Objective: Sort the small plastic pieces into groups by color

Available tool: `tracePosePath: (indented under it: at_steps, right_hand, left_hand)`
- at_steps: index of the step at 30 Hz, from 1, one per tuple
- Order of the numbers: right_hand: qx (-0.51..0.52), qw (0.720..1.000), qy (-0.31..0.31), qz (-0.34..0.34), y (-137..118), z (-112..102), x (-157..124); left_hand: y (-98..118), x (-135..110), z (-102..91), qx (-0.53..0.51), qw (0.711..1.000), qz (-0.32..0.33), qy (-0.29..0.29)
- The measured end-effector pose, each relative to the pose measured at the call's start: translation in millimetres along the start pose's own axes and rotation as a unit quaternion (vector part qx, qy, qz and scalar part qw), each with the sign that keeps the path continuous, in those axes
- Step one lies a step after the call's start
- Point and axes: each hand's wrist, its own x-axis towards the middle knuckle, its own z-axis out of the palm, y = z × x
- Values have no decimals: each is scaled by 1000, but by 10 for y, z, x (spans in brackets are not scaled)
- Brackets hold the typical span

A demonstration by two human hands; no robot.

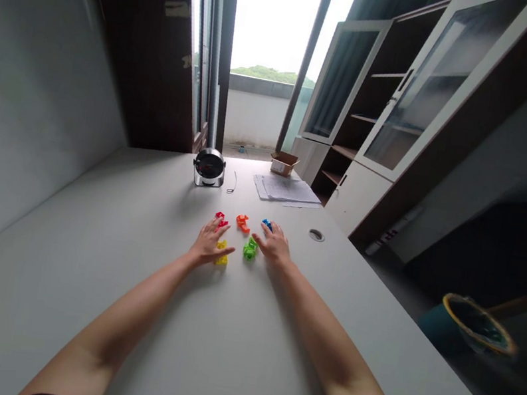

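Several small plastic toy pieces lie in a loose group on the pale grey desk [128, 283]. My left hand [208, 242] rests palm down with its fingers spread, its fingertips close to a red piece [220, 220]. Its thumb lies over part of a yellow piece [221, 254]. My right hand [274, 243] rests palm down too, its fingertips at a blue piece [266, 224] and its thumb close to a green piece [249, 249]. An orange piece [242, 223] lies between my hands, farther forward. Neither hand holds anything.
Farther along the desk stand a round black-and-silver desk fan [209, 168], a stack of papers [285, 190] and an open cardboard box [284, 164]. A cable grommet [316, 235] sits in the desktop. A glass-fronted cabinet [392, 91] stands right, above a waste bin [475, 324].
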Motion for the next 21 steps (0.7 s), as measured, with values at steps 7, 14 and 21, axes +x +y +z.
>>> tracePosePath:
  at_steps: [7, 14, 21]
  right_hand:
    - [19, 998, -46, -32, -65, 13, 220]
    - [6, 997, -34, -67, -401, 151, 432]
    - [40, 992, -47, -112, -711, 207, 389]
  left_hand:
    - [-170, 343, 83, -38, 997, -66, 3]
    - [-267, 632, 150, -37, 997, -68, -18]
    - [-264, 542, 66, -43, 998, -37, 21]
